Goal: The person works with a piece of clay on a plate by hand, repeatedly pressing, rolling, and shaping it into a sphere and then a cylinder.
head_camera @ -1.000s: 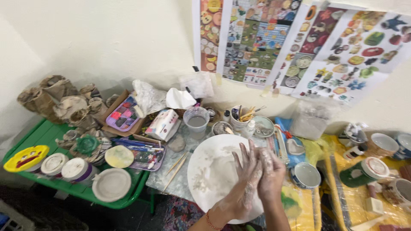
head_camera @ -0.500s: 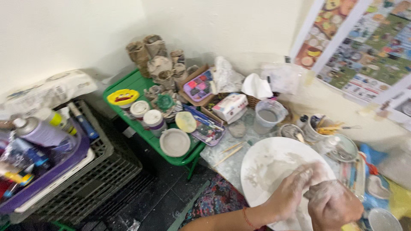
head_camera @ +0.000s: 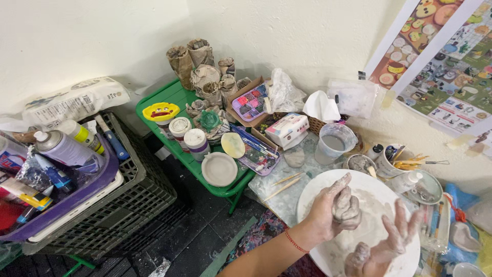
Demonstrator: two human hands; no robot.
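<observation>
Cluttered table, white round board [head_camera: 318, 197] near edge, left hand [head_camera: 328, 208] gripping clay lump [head_camera: 347, 209], right hand [head_camera: 387, 243] spread wide.

The left hand [head_camera: 328, 213] hides part of the grey clay lump [head_camera: 347, 208]. The right hand [head_camera: 387, 246] and white round board [head_camera: 369, 195] are cut by the bottom edge; the poster [head_camera: 441, 66] by the right.

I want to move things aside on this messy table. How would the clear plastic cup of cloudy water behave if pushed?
The clear plastic cup is tall, thin-walled and about half full of grey water, so it would probably flex and slosh. It stands close among the tissue box and small pots, so a sideways push would likely tip it rather than slide it.
</observation>
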